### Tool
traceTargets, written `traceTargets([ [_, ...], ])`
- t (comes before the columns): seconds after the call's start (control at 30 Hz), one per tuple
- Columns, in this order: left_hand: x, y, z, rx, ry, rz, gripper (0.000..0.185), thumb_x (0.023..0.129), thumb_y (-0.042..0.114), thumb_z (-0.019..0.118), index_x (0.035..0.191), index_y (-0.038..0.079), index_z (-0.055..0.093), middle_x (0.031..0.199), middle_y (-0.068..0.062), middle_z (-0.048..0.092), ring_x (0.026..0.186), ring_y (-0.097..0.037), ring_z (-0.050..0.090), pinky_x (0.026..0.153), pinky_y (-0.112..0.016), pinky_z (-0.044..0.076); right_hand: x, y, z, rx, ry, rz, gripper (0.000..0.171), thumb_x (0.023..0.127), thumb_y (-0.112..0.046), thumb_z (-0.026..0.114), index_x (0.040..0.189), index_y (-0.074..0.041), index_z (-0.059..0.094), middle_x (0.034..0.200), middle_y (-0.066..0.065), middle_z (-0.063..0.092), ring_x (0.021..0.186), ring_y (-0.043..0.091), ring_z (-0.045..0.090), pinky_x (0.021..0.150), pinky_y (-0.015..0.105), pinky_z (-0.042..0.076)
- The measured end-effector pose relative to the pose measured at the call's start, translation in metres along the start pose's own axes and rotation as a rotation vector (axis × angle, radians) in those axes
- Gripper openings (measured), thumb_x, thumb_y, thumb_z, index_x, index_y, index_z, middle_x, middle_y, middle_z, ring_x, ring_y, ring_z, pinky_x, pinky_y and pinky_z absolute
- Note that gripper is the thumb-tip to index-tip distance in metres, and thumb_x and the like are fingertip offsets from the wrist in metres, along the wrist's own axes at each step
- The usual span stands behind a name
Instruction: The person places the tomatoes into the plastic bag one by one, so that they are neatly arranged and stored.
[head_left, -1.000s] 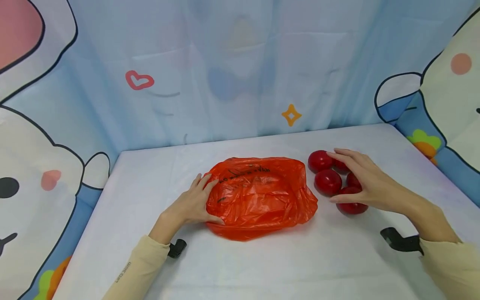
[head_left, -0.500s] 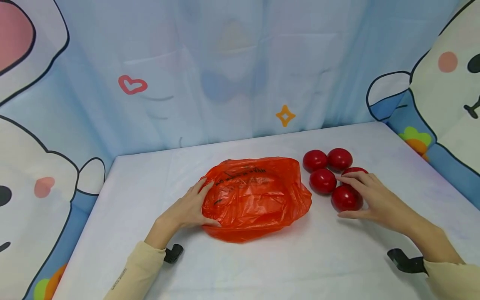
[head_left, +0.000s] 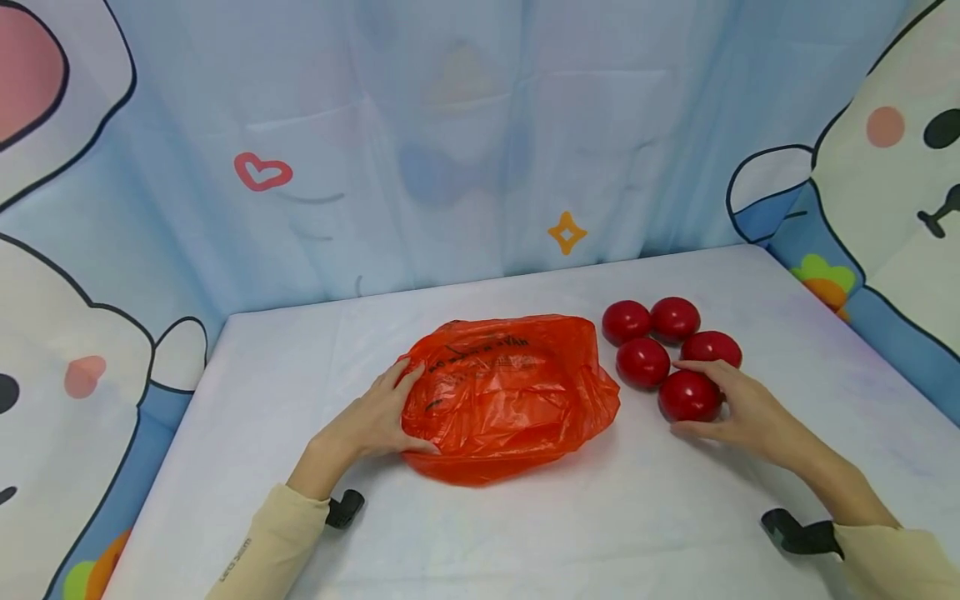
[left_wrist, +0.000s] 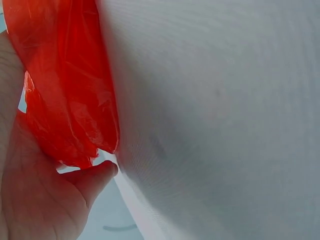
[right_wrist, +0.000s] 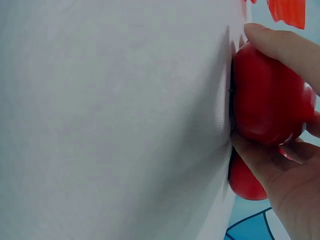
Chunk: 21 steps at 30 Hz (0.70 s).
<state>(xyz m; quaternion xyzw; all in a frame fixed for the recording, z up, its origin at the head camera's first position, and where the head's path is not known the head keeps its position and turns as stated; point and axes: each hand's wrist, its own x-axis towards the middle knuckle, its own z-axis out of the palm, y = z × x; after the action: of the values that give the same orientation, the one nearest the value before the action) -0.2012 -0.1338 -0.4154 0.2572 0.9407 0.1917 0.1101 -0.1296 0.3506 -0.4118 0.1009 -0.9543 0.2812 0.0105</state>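
- Near the middle of the table (head_left: 525, 533), head view: an orange plastic bag (head_left: 510, 396) lies crumpled and thin; it looks light, limp and slippery, best taken at its rim. The left hand (head_left: 371, 421) cups the bag's left side, thumb under its near edge, fingers against the film.
- Toward the table's right edge, same view: five red balls cluster, smooth, rounded and probably apt to roll. The right hand (head_left: 738, 404) curls thumb and fingers round the nearest red ball (head_left: 690, 396); the other four red balls (head_left: 648, 321) sit just behind.
- Left wrist view: the bag's folds (left_wrist: 65, 90) rest against the palm, the thumb (left_wrist: 95, 177) beneath them.
- Right wrist view: fingers (right_wrist: 285, 47) and thumb pinch the ball (right_wrist: 265, 97) from opposite sides, on the cloth.
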Motion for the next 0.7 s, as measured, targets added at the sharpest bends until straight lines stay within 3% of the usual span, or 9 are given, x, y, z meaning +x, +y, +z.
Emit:
traceTargets([
  [0.5, 0.0010, 0.0005, -0.0013, -0.015, -0.032, -0.040, 0.116, 0.078, 0.053, 0.090, 0.163, 0.001, 0.031, 0.171, -0.021, 0.019, 0.155, -0.044, 0.024, 0.116, -0.061, 0.038, 0.0004, 0.0051, 0.0065, 0.025, 0.063, 0.028, 0.087, 0.072, -0.019, 0.098, 0.141, 0.005, 0.051, 0.136, 0.035, 0.051, 0.119, 0.056, 0.049, 0.081, 0.066, 0.059],
  [0.7, 0.0020, 0.0018, -0.0018, -0.026, -0.041, -0.026, 0.115, 0.079, 0.052, 0.090, 0.162, 0.001, 0.031, 0.170, -0.021, 0.020, 0.154, -0.044, 0.025, 0.115, -0.061, 0.041, -0.0015, 0.0081, 0.0072, 0.027, 0.081, 0.058, 0.086, 0.071, -0.018, 0.098, 0.140, 0.006, 0.053, 0.134, 0.037, 0.050, 0.117, 0.058, 0.048, 0.080, 0.066, 0.059],
])
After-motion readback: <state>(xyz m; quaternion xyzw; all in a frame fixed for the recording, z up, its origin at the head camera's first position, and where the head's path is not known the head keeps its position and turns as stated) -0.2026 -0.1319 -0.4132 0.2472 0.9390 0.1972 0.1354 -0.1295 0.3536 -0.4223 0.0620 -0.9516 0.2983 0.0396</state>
